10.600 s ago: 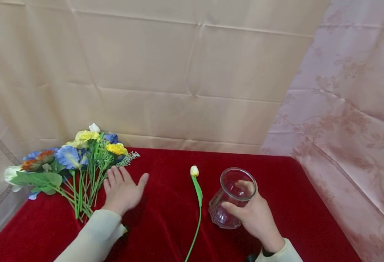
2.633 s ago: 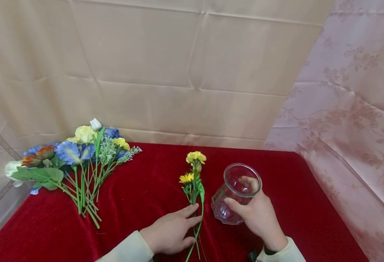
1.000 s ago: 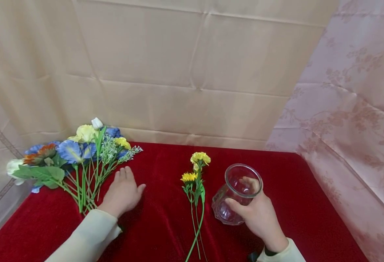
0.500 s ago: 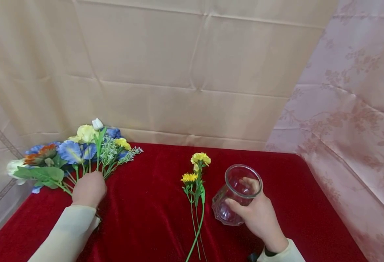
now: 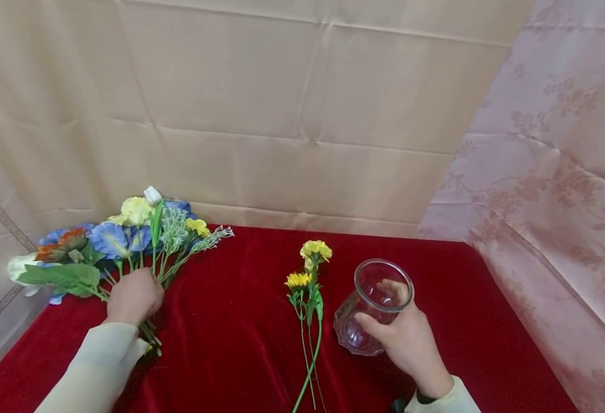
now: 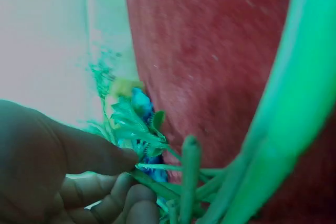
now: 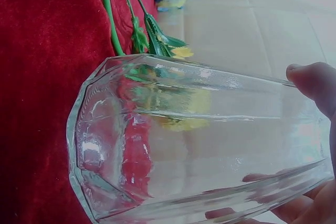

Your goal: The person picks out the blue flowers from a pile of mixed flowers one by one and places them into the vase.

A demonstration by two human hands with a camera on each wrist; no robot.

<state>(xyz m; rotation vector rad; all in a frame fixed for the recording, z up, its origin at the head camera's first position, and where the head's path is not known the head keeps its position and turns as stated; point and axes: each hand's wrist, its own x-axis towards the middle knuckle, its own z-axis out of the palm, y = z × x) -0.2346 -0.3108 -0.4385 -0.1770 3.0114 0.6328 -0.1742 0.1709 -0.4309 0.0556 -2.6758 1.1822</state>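
Note:
My left hand [image 5: 136, 295] reaches into the pile of artificial flowers [image 5: 111, 241]. In the left wrist view its thumb [image 6: 107, 156] and fingers pinch a thin green flower stem [image 6: 157, 186]. Which bloom belongs to that stem is hard to tell. My right hand [image 5: 410, 338] grips the clear glass vase [image 5: 356, 330] round its neck, with the vase standing on the cloth. Through the faceted glass [image 7: 173, 140] in the right wrist view, yellow petals show. Left of the vase lie a yellow carnation-like flower [image 5: 316, 250] and a small sunflower-like one [image 5: 298, 280], stems crossing.
Dark red velvet cloth [image 5: 219, 344] covers the table. A beige curtain [image 5: 261, 115] hangs behind it, and a pink floral one [image 5: 550, 172] on the right. In the pile are a white tulip [image 5: 152, 195], blue blooms [image 5: 110, 240] and a pale sprig [image 5: 211, 240].
My left hand set yellow flowers beside the tulip in the middle, then went back to the pile and took hold of a stem. The pale sprig shifted slightly right. My right hand stays on the vase.

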